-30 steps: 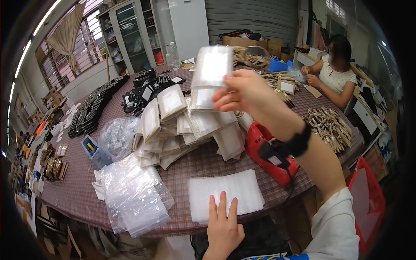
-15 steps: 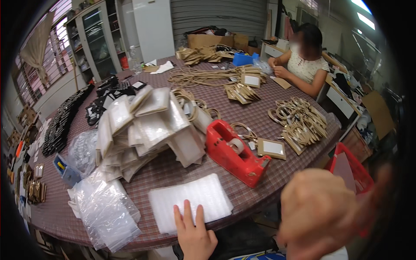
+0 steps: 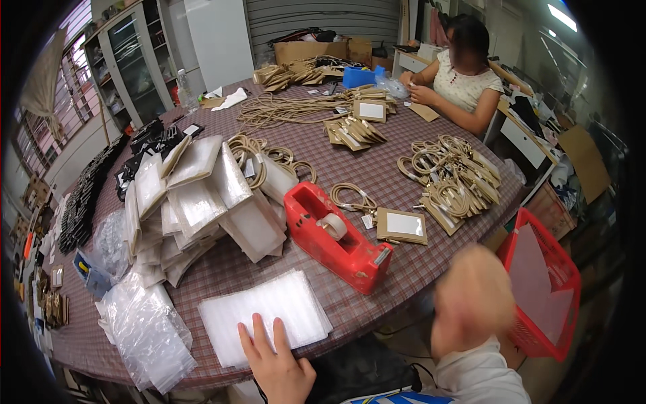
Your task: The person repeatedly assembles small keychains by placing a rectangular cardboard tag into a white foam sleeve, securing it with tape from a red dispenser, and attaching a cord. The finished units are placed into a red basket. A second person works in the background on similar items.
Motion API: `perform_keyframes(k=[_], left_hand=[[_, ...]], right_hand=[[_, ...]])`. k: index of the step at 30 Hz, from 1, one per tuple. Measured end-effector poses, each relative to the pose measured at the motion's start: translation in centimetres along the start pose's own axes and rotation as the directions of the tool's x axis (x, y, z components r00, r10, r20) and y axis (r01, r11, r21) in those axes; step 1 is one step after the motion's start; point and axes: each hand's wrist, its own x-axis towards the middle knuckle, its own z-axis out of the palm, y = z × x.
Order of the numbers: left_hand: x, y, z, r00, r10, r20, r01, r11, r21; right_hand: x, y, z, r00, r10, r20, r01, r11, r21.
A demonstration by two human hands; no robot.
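Note:
My left hand [image 3: 279,372] lies flat with its fingers apart on the near edge of a stack of thin white foam sheets [image 3: 272,303]. To the right, past the table edge and beside a red basket, my right hand [image 3: 474,293] is raised. Motion smears it, and neither its fingers nor anything in them can be made out. A red tape dispenser [image 3: 317,252] with a roll of tape stands beyond the sheets. Behind it on the right lies a tan badge holder [image 3: 402,226] with a white window and a coiled cord.
Foam-wrapped packets [image 3: 195,202] are heaped left of the dispenser, with clear plastic bags [image 3: 145,337] nearer me. Corded tan holders [image 3: 461,188] pile up at right. The red basket [image 3: 572,289] holds pinkish sheets. Across the table sits another person [image 3: 464,87], hands together.
The scene has shifted left in view. My right hand appears smaller, its white sleeve shows, and more of the red basket is uncovered. My left hand stays on the foam sheets.

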Motion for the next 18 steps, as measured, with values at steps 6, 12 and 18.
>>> perform_keyframes(k=[6, 12, 18], left_hand=[[-0.4, -0.7, -0.3, 0.999, -0.01, 0.033, 0.01, 1.0, -0.003], [-0.5, -1.7, -1.1, 0.999, -0.026, 0.044, 0.028, 0.998, -0.054], [-0.5, -2.8, -1.1, 0.996, -0.03, 0.081, 0.034, 0.998, -0.046]], right_hand=[[-4.5, 16.0, 11.9, 0.976, 0.102, 0.192, -0.044, 0.957, -0.286], [-3.4, 13.6, 9.5, 0.916, 0.24, 0.322, -0.191, 0.966, -0.177], [-4.6, 13.5, 9.4, 0.914, 0.389, 0.117, -0.384, 0.921, -0.068]])
